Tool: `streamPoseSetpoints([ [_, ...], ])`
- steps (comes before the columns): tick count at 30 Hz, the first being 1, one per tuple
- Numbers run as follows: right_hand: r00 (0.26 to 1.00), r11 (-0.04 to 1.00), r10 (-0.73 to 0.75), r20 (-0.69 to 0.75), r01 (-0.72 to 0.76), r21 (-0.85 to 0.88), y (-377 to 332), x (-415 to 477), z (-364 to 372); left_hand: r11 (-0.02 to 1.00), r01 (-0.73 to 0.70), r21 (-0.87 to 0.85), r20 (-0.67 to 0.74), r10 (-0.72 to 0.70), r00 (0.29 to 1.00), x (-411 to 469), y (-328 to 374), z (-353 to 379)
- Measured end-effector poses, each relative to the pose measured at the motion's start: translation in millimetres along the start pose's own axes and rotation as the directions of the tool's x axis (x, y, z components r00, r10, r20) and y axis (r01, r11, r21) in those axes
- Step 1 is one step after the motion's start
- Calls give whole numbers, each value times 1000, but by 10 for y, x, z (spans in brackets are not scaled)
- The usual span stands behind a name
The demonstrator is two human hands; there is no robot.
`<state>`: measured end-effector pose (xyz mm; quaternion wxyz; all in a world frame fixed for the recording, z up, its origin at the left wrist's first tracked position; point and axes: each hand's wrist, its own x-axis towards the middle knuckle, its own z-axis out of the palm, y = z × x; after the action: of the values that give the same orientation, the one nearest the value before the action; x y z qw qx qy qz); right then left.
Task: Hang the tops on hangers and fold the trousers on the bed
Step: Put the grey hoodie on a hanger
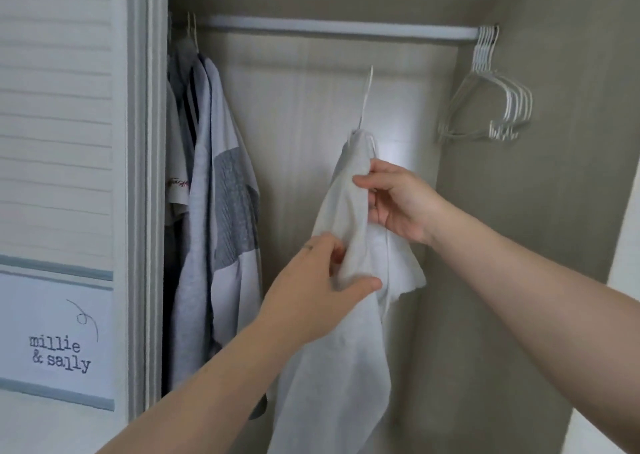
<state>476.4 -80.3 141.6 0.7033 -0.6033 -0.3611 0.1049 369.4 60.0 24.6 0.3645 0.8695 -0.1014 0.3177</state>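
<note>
I held the white top on its white hanger below the closet rail. The hook stood under the rail's middle and did not touch it. My right hand gripped the top's shoulder just under the hook, thumb and curled fingers closed on the cloth. My left hand, further beneath the rail, pinched a fold of the fabric between thumb and fingers. The rest of the top hung loose below both hands. At the rail's left end grey and white tops hung on hangers. At its right end a bunch of empty white hangers hung together. Left of the rail stood a louvred door labelled "millie & sally".
</note>
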Motion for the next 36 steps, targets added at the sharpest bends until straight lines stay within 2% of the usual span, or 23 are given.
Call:
streamPoseSetpoints([
  [5, 997, 995, -79, -16, 77, -60, -335, 588, -21, 982, -50, 185, -37, 58, 998, 537, -125, -89],
  [14, 985, 985, -170, 3, 170, -9, -833, 1502, -300, 966, -107, 235, -158, 147, 976, 1544, -158, -390],
  [20, 984, 984, -176, -30, 176, 13, -1127, 2014, -449, 928, -100, 360, -210, 185, 960, 2129, -22, -485],
  [31, 987, 987, -139, -82, 145, 65, -934, 2512, -717, 873, -74, 482, -204, 194, 960, 2519, -106, -542],
  [34, 986, 984, -145, -87, 153, 93, -845, 2528, -697, 886, -76, 458, -195, 184, 963, 2477, -185, -542],
  [36, 974, 983, -175, -147, 180, 21, -829, 2485, -632, 906, -82, 415, -180, 169, 969, 2451, -231, -528],
])
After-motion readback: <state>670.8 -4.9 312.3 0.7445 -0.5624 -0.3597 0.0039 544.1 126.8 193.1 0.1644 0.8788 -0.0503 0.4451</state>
